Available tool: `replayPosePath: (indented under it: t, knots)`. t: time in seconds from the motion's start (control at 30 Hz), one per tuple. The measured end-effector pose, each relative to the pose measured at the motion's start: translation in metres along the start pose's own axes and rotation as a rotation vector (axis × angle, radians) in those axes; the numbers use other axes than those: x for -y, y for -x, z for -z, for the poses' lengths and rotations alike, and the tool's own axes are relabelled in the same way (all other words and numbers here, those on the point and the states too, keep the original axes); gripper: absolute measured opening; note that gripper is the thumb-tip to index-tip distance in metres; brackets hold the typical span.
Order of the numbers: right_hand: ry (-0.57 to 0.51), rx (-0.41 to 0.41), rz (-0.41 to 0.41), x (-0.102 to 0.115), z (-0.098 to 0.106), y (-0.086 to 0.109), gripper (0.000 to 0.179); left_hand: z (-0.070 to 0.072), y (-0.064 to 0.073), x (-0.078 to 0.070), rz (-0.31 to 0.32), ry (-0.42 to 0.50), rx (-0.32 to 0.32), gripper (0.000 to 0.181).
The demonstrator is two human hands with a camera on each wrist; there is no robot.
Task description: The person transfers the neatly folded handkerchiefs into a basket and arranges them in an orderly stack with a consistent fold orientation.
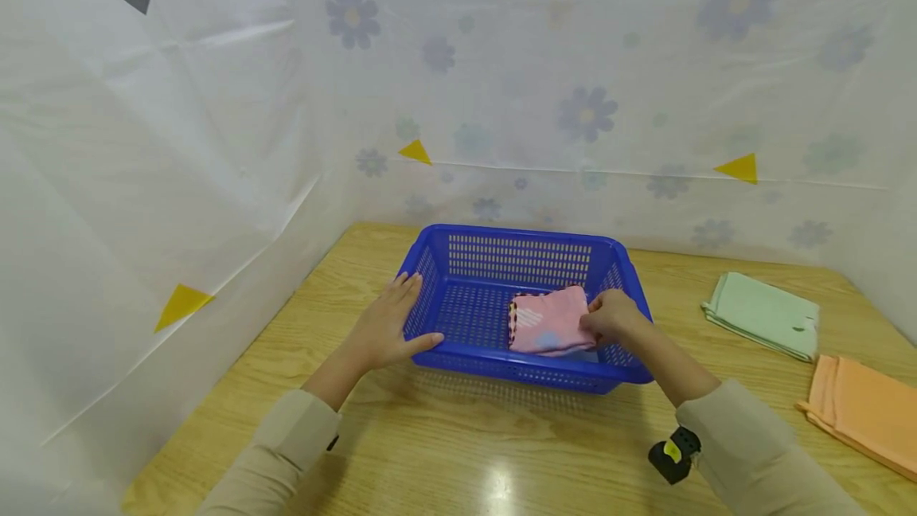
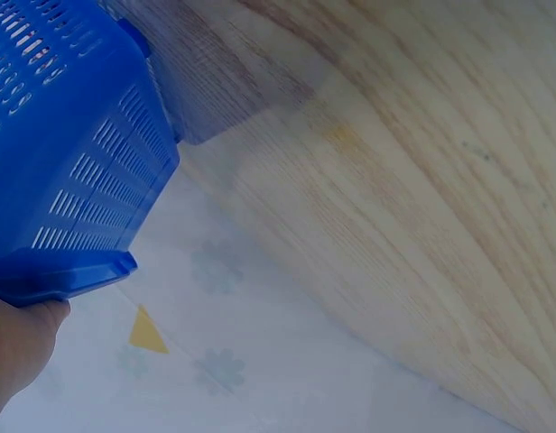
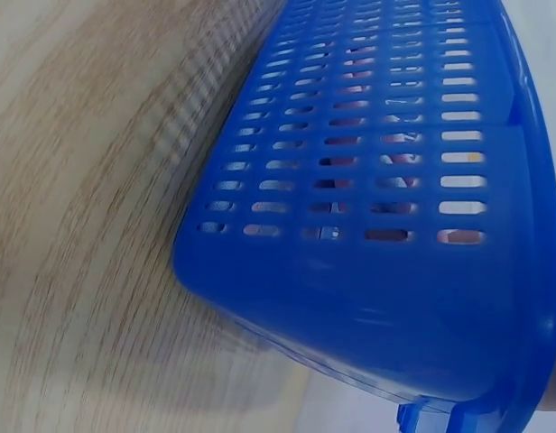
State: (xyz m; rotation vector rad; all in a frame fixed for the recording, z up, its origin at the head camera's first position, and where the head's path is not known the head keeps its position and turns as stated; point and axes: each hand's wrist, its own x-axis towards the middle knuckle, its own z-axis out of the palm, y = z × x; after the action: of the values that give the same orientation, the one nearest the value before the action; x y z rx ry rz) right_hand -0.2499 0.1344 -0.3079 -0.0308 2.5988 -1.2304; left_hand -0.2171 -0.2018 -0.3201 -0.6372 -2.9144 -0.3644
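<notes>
In the head view a blue plastic basket (image 1: 530,366) with slotted walls stands on the wooden table. Inside its right half lies a folded pink cloth (image 1: 555,323) with white and blue patches and a dark checkered edging. My right hand (image 1: 611,317) reaches over the right wall and pinches the cloth's right edge between thumb and fingers. At the left rim, my left hand (image 1: 390,325) rests with its fingers extended, the thumb lying along the front corner. The left wrist view catches part of that left hand (image 2: 21,347) against the rim. The basket wall (image 3: 350,289) fills the right wrist view.
A folded light green cloth (image 1: 762,314) lies right of the basket on the table (image 1: 430,452). Nearer the right edge is a folded orange cloth (image 1: 867,412). White flower-printed sheeting (image 1: 501,86) hangs behind the table and along its left side.
</notes>
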Motion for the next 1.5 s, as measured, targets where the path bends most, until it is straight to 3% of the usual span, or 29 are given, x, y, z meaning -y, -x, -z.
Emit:
replayPosePath:
  t: [0.3,0.5,0.7,1.03,1.5]
  knots:
    - [0.148,0.026,0.024,-0.001,0.001,0.002,0.039,-0.001,0.000,0.000,0.002,0.003,-0.001,0.096]
    - [0.264,-0.032,0.084,0.000,0.001,0.003,0.028,-0.001,0.000,0.001,0.000,0.009,-0.004,0.096]
    - [0.312,-0.084,0.123,0.004,0.003,0.007,0.021,-0.001,-0.001,0.001,-0.009,0.009,-0.008,0.096]
    - [0.199,-0.124,0.257,-0.003,0.010,0.011,0.024,-0.001,-0.001,0.001,-0.004,-0.006,-0.006,0.096]
    - [-0.005,-0.148,0.183,-0.013,0.034,0.016,0.037,-0.001,-0.001,0.001,0.004,0.004,0.004,0.094]
